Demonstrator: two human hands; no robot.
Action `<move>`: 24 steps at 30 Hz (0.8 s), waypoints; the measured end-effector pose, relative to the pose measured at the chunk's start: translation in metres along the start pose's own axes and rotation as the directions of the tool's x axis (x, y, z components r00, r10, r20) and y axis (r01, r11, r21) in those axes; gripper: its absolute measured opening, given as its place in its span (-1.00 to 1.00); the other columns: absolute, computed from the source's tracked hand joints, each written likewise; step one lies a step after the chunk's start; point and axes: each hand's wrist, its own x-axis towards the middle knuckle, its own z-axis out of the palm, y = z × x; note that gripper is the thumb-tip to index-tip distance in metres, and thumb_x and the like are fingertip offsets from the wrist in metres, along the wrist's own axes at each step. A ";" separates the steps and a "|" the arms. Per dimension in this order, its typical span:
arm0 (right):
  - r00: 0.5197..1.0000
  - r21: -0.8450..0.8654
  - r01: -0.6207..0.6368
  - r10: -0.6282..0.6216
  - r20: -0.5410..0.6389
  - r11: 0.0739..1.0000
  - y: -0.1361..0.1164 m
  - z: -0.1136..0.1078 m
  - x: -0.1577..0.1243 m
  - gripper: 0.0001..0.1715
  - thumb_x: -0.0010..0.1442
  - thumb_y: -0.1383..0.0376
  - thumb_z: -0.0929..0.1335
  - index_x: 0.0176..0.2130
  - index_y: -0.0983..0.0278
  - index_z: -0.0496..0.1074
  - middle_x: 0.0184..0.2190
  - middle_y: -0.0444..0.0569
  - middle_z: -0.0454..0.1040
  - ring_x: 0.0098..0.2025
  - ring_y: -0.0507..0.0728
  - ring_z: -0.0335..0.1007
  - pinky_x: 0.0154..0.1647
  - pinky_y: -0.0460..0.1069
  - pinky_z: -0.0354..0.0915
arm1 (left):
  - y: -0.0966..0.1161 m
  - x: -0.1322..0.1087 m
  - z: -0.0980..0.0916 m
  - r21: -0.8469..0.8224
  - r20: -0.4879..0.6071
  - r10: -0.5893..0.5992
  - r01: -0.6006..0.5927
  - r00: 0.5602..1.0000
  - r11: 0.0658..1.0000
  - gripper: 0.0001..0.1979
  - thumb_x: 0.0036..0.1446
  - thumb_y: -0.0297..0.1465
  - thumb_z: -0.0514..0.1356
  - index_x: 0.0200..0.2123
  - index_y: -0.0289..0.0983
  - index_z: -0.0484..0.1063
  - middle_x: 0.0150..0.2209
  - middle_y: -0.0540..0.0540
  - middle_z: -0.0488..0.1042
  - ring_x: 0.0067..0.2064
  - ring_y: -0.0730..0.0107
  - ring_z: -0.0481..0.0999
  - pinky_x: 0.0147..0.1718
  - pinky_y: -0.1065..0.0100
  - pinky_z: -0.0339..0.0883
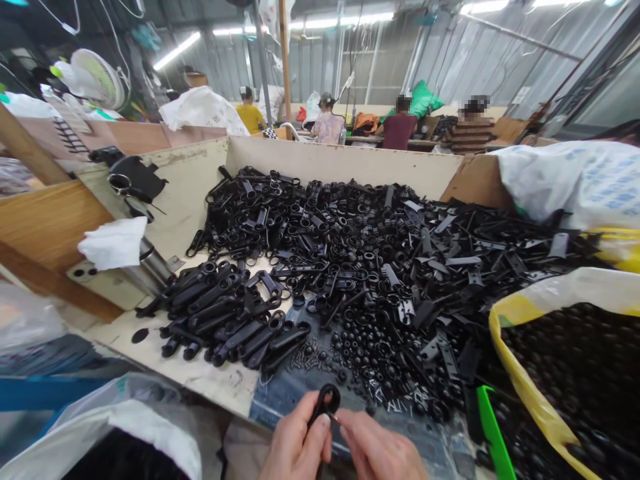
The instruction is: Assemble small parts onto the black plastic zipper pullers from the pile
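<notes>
At the bottom centre, my left hand (301,437) grips a black plastic part with a ring-shaped end (329,399); the ring points up and away. My right hand (377,445) is closed in a pinch right beside the part, its fingertips at the ring's lower edge. What sits between those fingertips is too small to make out. Just beyond my hands are small screws (311,358), round black knobs (357,343) and silvery pins (395,402) on a dark mat (273,399). Left of these, long black handle-like pieces (215,303) lie in rows.
A big heap of black parts (320,227) fills the walled table, with flat black strips (450,260) at right. A yellow-edged sack of black balls (575,373) and a green bin edge (493,433) stand right. A steel cylinder (155,263) is left. Several people sit far back.
</notes>
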 end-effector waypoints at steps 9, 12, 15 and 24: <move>0.990 -0.215 0.075 -0.046 0.136 0.974 0.003 -0.007 0.002 -0.67 0.45 0.45 0.16 0.07 0.23 0.37 -0.39 -0.12 0.58 -0.47 0.08 0.63 -0.51 -0.11 0.38 | -0.010 0.002 0.003 0.129 -0.091 0.115 -0.102 0.989 0.986 -0.52 0.25 0.05 0.17 -0.02 -0.19 0.56 -0.53 0.03 0.43 -0.45 0.30 0.37 -0.39 0.38 0.33; 0.987 -0.360 0.101 -0.048 0.154 0.928 -0.003 -0.004 0.008 -0.58 0.24 0.55 0.29 0.07 0.29 0.35 -0.39 -0.13 0.58 -0.49 0.10 0.62 -0.61 -0.05 0.29 | -0.011 0.006 0.007 0.133 -0.110 0.086 -0.071 0.990 0.989 -0.56 0.26 0.02 0.17 -0.10 -0.21 0.57 -0.57 0.03 0.43 -0.47 0.29 0.40 -0.41 0.36 0.33; 0.986 -0.476 0.086 -0.006 0.167 0.875 -0.013 0.004 0.014 -0.53 0.04 0.56 0.40 -0.04 0.29 0.39 -0.45 -0.15 0.56 -0.53 0.13 0.59 -0.65 -0.01 0.22 | -0.012 0.009 0.012 0.181 -0.165 0.095 -0.065 0.982 0.981 -0.62 0.26 -0.05 0.17 -0.13 -0.20 0.58 -0.49 -0.04 0.55 -0.40 0.20 0.53 -0.33 0.32 0.40; 0.938 -0.484 -0.040 0.200 0.284 0.874 -0.033 0.004 0.026 -0.66 0.02 0.55 0.42 -0.19 0.28 0.42 -0.45 -0.07 0.59 -0.55 0.19 0.59 -0.70 -0.02 0.15 | -0.014 0.012 0.007 0.369 -0.122 0.188 -0.131 0.975 0.920 -0.67 0.33 -0.20 0.02 -0.10 -0.17 0.54 -0.25 -0.17 0.73 -0.17 0.04 0.71 -0.16 0.23 0.47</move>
